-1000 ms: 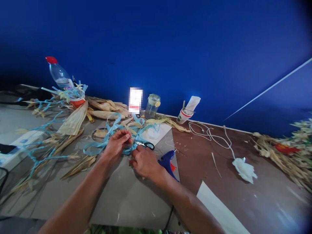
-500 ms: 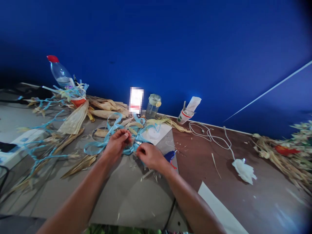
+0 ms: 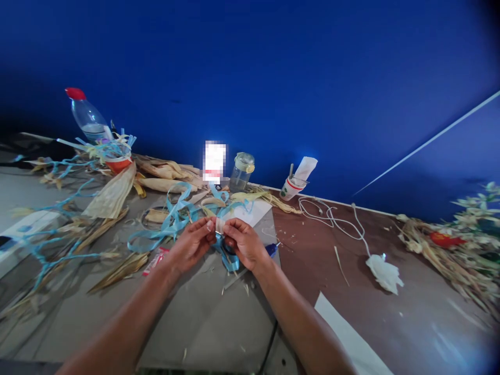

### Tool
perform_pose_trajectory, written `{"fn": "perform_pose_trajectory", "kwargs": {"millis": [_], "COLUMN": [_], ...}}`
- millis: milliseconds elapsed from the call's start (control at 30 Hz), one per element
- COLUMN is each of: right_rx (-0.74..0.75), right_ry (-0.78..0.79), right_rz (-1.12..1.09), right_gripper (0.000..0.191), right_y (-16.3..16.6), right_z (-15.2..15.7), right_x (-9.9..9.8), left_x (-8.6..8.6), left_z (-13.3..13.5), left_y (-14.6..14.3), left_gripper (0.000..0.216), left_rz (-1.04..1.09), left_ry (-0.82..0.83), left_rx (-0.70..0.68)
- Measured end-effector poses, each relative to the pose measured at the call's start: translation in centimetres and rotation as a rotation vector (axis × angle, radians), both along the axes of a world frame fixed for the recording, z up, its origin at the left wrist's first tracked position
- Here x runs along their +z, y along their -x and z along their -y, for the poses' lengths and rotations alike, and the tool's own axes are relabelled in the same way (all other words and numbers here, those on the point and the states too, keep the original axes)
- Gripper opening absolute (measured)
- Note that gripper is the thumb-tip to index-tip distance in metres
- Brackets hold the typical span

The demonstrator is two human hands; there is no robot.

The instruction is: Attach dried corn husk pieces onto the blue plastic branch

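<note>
I list: left hand, one, fingers pinching the left end of a small pale piece, too small for me to identify; right hand, one, fingers pinching the opposite end; the piece held between the two hands, above the worktop and nearer its far edge than its near edge; blue ribbon, tangled, just beyond the hands, with a length showing below the right fingers; red packet, beside the left wrist; blue tool, partly hidden by the right wrist; clear jar and white cup, both along the far edge; dried husks, toward the far left corner.
</note>
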State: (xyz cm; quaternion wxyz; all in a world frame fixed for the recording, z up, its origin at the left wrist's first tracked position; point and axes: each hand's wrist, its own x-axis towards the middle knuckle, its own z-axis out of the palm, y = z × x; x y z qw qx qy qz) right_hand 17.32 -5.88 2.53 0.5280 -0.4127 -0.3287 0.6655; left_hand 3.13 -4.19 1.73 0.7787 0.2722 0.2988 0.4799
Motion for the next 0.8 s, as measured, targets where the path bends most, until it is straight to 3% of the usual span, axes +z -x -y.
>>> {"fn": "perform_pose_trajectory", "kwargs": {"millis": [300, 600, 800], "right_rx": [-0.021, -0.034, -0.109], "right_ry": [0.007, -0.095, -0.062], "right_rz": [0.091, 0.396, 0.447], "right_gripper": [0.026, 0.031, 0.025], "right_y": [-0.2, -0.1, -0.4], "right_z": [-0.2, -0.1, -0.4], "right_x": [-0.3, -0.3, -0.7], "left_x": [0.4, -0.2, -0.8], "left_z": [0.0, -0.2, -0.5], "left_y": [-0.1, -0.2, 0.0], "left_gripper": [0.03, 0.03, 0.033], "left_rz": [-0.145, -0.283, -0.352], "left_ry": [0.073, -0.059, -0.09], "left_rx": [0.045, 0.072, 0.063]}}
